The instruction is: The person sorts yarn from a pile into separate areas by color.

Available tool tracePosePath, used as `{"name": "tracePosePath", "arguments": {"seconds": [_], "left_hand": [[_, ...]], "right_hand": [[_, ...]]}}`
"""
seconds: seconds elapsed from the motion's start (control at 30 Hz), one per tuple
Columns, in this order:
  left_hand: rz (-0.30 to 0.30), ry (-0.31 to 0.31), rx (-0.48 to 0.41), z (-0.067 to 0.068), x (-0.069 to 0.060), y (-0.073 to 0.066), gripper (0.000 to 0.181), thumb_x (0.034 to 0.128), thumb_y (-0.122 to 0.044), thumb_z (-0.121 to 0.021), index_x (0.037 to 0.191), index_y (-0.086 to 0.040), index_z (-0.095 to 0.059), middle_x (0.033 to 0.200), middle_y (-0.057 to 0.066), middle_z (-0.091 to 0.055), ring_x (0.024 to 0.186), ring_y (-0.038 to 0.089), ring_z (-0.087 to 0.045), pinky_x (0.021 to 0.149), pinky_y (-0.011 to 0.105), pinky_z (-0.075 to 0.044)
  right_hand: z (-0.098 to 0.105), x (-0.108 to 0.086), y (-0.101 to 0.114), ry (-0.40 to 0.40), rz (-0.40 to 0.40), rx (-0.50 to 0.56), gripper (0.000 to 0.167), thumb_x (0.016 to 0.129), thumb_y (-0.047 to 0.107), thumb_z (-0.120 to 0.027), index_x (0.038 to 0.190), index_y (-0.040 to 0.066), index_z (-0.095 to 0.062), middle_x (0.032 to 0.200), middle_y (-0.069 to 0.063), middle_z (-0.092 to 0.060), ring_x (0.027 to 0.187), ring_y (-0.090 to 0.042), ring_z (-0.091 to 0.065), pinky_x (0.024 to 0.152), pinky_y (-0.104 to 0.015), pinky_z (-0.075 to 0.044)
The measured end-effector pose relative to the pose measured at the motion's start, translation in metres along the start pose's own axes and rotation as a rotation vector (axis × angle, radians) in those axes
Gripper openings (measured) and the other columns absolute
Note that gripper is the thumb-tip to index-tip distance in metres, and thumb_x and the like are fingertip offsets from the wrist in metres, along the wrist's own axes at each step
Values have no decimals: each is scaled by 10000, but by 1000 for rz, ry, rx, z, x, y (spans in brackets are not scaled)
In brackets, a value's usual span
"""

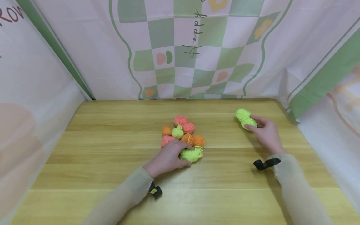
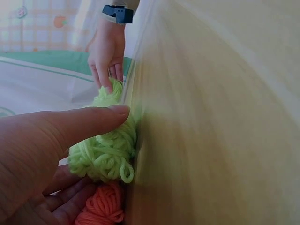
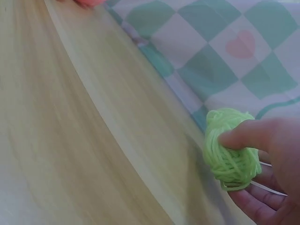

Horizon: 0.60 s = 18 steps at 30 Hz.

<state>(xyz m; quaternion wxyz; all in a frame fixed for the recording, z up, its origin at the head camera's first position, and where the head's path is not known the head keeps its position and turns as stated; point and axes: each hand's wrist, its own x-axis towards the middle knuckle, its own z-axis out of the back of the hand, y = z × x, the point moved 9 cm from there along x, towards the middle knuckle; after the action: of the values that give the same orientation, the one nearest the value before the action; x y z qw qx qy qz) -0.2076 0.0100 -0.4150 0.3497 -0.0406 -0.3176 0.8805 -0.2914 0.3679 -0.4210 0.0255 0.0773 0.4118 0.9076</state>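
My left hand [image 1: 168, 158] grips a yellow-green yarn ball [image 1: 192, 154] at the near side of a yarn cluster. In the left wrist view the thumb lies across this ball [image 2: 104, 152], with the fingers partly hidden behind it. Toward the table's right rear, my right hand [image 1: 267, 132] pinches a yellow-green yarn bundle [image 1: 249, 123] between thumb and fingers. A second rounded lobe [image 1: 242, 114] adjoins it at the far side; whether they are one piece I cannot tell. The right wrist view shows the thumb pressed on the bundle [image 3: 230, 161].
Pink yarn balls [image 1: 181, 120], orange yarn balls [image 1: 198, 141], a small orange ball [image 1: 166, 131] and a pale green ball [image 1: 177, 132] lie clustered beyond the left hand. The wooden table [image 1: 118, 131] ends at a checkered curtain [image 1: 185, 75]; white cloth hangs at both sides.
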Motion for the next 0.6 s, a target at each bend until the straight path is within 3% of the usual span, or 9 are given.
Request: {"name": "tracePosePath", "arguments": {"seconds": [0.13,0.4,0.6], "left_hand": [[5,1,-2,0,0,0,500,794,-266,-907,1231,-115,-714,1170,-28,-693,1020,102,-595,887,269,-497],[14,6,-4,0,0,1,501,795,-266,-906,1234,-121,-714,1165,-35,-690,1005,91,-586,874,267,-495],[20,11,-11,-1,-1,1,499,802,-267,-901,1239,-123,-709,1172,-38,-684,1014,91,-578,879,272,-492]], "right_hand": [[6,5,-10,3,-31,-23,698,939,460,-725,1461,36,-538,1354,-243,-599,1123,-279,-577,774,-89,-426],[16,21,-23,2,-49,-43,693,943,445,-727,1450,11,-540,1352,-259,-592,1095,-228,-592,762,-73,-425],[16,28,-29,31,-55,-60,702,956,481,-693,1474,40,-521,1398,-253,-561,1202,-345,-559,841,-144,-421]]}}
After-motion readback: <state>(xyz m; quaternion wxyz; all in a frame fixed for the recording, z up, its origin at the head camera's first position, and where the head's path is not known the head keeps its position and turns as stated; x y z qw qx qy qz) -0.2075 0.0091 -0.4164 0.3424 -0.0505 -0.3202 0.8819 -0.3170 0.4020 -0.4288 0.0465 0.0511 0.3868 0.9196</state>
